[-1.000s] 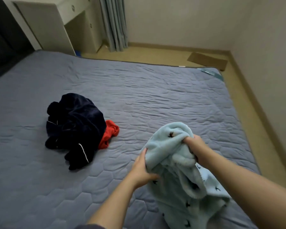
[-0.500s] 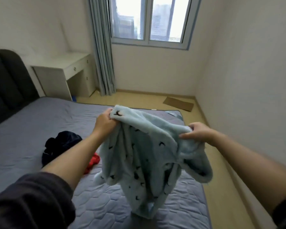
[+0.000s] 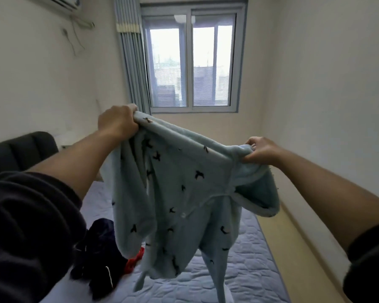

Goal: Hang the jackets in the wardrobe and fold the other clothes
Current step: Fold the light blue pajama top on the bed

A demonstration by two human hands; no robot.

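Bedroom, pale walls, window ahead with grey curtain drawn to its left side. Bed below, quilted lilac cover. 2 hands hold a blue fleece top up in the air above the bed. Left hand fisted around 1 shoulder, raised higher. Right hand pinching the other shoulder, lower. Top hangs open, small dark bird print, sleeves dangling. Dark garment heaped on the bed, lower left, with red cloth just beside it.
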